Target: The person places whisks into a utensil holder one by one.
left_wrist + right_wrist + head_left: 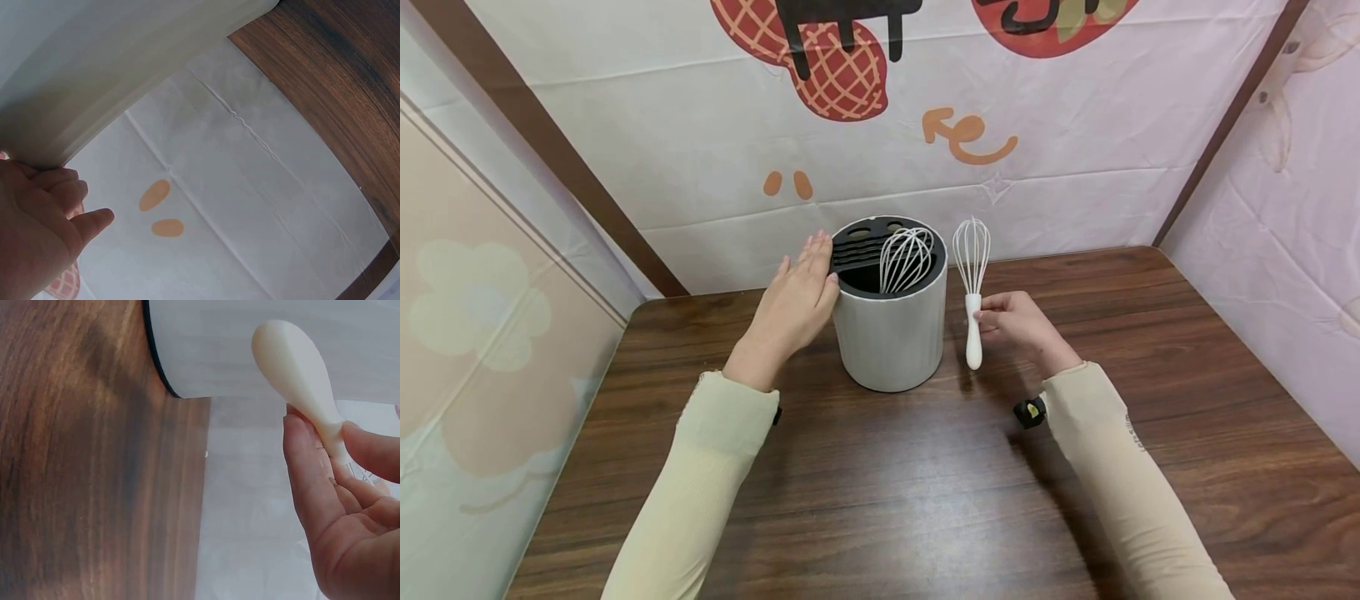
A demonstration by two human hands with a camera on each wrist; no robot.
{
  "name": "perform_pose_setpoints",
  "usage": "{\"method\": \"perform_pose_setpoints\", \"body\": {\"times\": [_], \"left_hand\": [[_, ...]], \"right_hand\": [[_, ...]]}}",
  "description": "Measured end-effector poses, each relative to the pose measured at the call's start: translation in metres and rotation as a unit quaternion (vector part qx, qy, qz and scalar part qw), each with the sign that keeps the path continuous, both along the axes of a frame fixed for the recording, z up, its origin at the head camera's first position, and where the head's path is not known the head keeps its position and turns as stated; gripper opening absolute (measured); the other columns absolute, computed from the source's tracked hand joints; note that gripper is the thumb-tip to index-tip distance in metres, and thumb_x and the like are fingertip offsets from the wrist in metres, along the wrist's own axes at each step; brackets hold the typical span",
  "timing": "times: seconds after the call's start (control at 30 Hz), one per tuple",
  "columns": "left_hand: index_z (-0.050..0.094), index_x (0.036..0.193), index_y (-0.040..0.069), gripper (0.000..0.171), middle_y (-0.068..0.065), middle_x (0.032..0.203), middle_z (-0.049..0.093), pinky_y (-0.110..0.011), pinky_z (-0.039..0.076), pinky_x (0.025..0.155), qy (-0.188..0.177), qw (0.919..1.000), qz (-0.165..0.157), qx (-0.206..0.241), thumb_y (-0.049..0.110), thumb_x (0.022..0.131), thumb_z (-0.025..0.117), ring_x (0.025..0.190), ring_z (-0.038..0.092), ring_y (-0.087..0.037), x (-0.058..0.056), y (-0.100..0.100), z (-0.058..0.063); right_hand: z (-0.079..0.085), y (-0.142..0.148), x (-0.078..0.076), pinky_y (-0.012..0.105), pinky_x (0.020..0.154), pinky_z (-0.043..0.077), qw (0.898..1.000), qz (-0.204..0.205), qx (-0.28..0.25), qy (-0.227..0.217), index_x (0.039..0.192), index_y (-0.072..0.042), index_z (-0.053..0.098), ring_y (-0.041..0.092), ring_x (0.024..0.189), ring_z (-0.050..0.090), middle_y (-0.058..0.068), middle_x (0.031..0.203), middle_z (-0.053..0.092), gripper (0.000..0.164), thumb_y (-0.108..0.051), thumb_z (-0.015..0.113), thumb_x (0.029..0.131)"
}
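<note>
Right grip (pixel 1017 323) pinches one whisk (pixel 972 283) upright beside the holder (pixel 891 333); left grip (pixel 793 304), fingers straight, steadies it, another whisk (pixel 905 260) already inside.

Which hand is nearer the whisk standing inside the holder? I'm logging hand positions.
Left. The left hand rests against the holder containing that whisk; the right hand holds a second whisk beside the holder.

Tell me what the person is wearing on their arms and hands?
Both arms wear long, snug, pale yellow-cream sleeves, the left sleeve and the right sleeve, ending at the wrists. The left hand and right hand are bare, no gloves. A small black and yellow device sits at the right wrist.
</note>
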State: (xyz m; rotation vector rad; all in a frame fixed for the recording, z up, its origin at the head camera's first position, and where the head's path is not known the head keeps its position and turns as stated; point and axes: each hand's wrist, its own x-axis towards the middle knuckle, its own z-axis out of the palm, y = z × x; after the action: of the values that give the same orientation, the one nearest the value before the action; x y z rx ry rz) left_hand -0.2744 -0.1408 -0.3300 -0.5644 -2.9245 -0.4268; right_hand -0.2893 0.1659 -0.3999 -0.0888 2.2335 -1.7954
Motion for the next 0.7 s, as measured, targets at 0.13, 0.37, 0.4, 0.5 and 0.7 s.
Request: {"method": "perform_pose_setpoints", "body": {"times": [0.13, 0.37, 0.4, 0.5, 0.7], "left_hand": [[0.015, 0.15, 0.0, 0.057, -0.011, 0.156, 0.012, -0.048, 0.01, 0.114, 0.003, 1.0, -0.001, -0.001, 0.029, 0.102, 0.022, 0.143, 0.009, -0.022, 0.0, 0.0, 0.0], [0.014, 0.151, 0.001, 0.057, -0.011, 0.157, 0.011, -0.047, 0.008, 0.114, 0.0, 1.0, -0.001, 0.001, 0.03, 0.102, 0.022, 0.143, 0.008, -0.022, 0.0, 0.0, 0.0], [0.014, 0.15, 0.001, 0.057, -0.011, 0.156, 0.011, -0.048, 0.008, 0.114, 0.0, 1.0, -0.001, 0.0, 0.03, 0.102, 0.022, 0.143, 0.008, -0.022, 0.0, 0.0, 0.0], [0.014, 0.15, 0.0, 0.057, -0.012, 0.156, 0.011, -0.048, 0.009, 0.114, 0.001, 1.0, -0.001, -0.002, 0.029, 0.102, 0.022, 0.143, 0.009, -0.022, 0.0, 0.0, 0.0], [0.014, 0.15, 0.0, 0.057, -0.011, 0.157, 0.011, -0.047, 0.007, 0.115, -0.001, 1.0, -0.001, 0.0, 0.029, 0.102, 0.022, 0.143, 0.008, -0.022, 0.0, 0.0, 0.001]], "right_hand": [[0.004, -0.001, 0.001, 0.044, 0.085, 0.051, 1.0, 0.001, 0.002, 0.017, 0.12, 0.023, 0.049, 0.008, 0.071, 0.062, 0.01, 0.088, 0.062, 0.032, 0.003, 0.048, 0.095], [0.01, -0.001, 0.003, 0.041, 0.086, 0.051, 1.0, -0.008, 0.012, 0.026, 0.121, 0.022, 0.049, 0.007, 0.071, 0.061, 0.01, 0.089, 0.063, 0.033, 0.002, 0.049, 0.095], [0.01, -0.001, 0.003, 0.04, 0.085, 0.052, 1.0, -0.01, 0.01, 0.026, 0.121, 0.022, 0.049, 0.006, 0.071, 0.061, 0.009, 0.087, 0.064, 0.033, 0.002, 0.049, 0.095], [0.011, -0.001, 0.004, 0.035, 0.081, 0.054, 1.0, -0.015, 0.002, 0.024, 0.121, 0.023, 0.047, 0.005, 0.069, 0.061, 0.005, 0.083, 0.063, 0.034, 0.003, 0.05, 0.094], [0.015, 0.0, 0.005, 0.028, 0.076, 0.055, 0.999, -0.022, -0.008, 0.026, 0.121, 0.024, 0.046, 0.005, 0.067, 0.061, 0.005, 0.082, 0.063, 0.034, 0.004, 0.05, 0.094]]}}
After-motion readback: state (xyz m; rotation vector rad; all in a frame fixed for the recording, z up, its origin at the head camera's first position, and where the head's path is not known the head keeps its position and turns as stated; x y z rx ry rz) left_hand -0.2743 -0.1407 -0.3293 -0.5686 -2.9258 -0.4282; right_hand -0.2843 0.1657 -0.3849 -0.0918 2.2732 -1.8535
